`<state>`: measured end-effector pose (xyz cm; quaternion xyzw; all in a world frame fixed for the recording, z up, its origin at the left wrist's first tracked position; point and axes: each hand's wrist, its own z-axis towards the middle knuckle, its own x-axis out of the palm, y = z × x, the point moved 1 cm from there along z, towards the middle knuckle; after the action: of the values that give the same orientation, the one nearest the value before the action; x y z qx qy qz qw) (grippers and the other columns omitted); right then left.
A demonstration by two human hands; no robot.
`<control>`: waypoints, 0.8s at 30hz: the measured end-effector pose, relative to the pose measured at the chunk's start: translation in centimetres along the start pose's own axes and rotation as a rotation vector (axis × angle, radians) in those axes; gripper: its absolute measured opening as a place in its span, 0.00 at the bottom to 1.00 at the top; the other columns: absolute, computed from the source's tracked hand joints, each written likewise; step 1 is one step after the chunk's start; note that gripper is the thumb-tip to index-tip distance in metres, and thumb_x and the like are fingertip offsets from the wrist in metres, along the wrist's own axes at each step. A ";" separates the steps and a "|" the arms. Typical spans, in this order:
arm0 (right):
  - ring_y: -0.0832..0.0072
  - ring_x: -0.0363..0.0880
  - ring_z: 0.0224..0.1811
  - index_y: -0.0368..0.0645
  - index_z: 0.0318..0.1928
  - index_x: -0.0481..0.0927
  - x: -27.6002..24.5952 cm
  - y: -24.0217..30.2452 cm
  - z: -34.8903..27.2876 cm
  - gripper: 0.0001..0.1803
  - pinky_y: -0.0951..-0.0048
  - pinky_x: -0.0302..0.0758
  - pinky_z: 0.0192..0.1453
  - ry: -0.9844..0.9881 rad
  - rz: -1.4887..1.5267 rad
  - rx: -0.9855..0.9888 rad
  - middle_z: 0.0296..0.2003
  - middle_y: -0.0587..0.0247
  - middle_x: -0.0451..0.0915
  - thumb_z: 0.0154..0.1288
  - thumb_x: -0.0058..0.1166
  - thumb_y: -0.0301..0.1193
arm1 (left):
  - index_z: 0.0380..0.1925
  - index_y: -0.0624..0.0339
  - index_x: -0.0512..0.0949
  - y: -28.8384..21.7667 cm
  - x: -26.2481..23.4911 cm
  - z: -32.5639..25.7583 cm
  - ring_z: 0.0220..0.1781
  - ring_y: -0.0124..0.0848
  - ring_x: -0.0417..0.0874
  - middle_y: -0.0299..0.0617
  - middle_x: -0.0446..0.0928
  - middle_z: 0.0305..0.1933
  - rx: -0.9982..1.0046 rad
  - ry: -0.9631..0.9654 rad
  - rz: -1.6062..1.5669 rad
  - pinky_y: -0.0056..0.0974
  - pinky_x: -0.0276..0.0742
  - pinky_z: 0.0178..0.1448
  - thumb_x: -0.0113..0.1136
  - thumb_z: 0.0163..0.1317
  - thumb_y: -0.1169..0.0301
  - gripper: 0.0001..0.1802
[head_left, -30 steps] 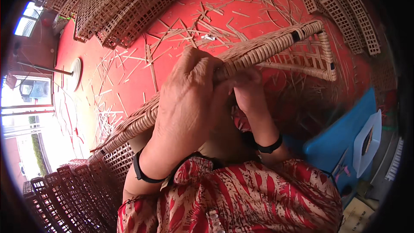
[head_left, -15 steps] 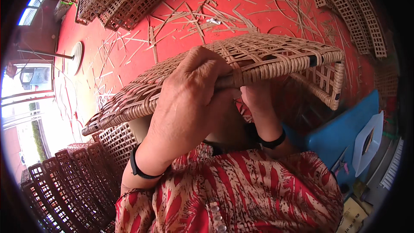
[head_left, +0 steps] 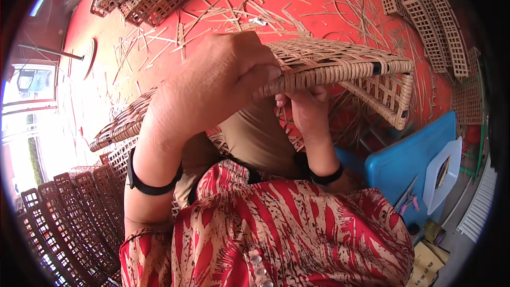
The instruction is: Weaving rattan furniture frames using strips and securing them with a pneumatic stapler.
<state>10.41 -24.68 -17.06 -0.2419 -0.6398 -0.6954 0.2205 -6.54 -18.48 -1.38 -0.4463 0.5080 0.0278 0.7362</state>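
in the head view, the woven basket (head_left: 340,56) is in front of you, slanting across above your lap, its wrapped rim (head_left: 324,78) turned toward you. your left hand (head_left: 228,66) grips that rim near its middle, thumb pressed along the wrapping and the fingers going over the far side. your right hand (head_left: 305,101) is beneath the rim, just beside the left, its fingers curled up close to the underside; i cannot tell whether they pinch a strand or merely touch the weave.

what could go wrong, as i judge it: only your left hand clearly bears the basket, so if that thumb slackens, the rim could roll in your grasp and the long ends dip. if your right fingers are working on a strand, a hard pull could crack it or loosen the wrapping, and a cut end could prick you, since your fingers look bare.

the basket's left end reaches out near the stacked woven pieces (head_left: 87,180) below it; a wide swing could snag there. to the basket's right and below stands the blue table (head_left: 390,151), where a turn could knock the white container (head_left: 446,172). beyond the basket, loose strips (head_left: 228,17) litter the red floor (head_left: 204,0) and could catch a foot.
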 end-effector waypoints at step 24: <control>0.75 0.84 0.27 0.33 0.46 0.79 2.8 -0.1 0.2 0.11 0.78 0.79 0.30 0.012 -0.002 -0.094 0.31 0.58 0.84 0.71 0.59 0.29 | 0.36 0.63 0.78 0.8 1.8 -0.8 0.31 0.26 0.78 0.37 0.78 0.32 -0.099 -0.220 -0.223 0.31 0.75 0.37 0.60 0.61 0.79 0.04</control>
<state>8.13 -24.46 -15.44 -0.2470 -0.6054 -0.7263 0.2121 -6.64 -19.28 -3.29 -0.5297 0.3695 0.0197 0.7632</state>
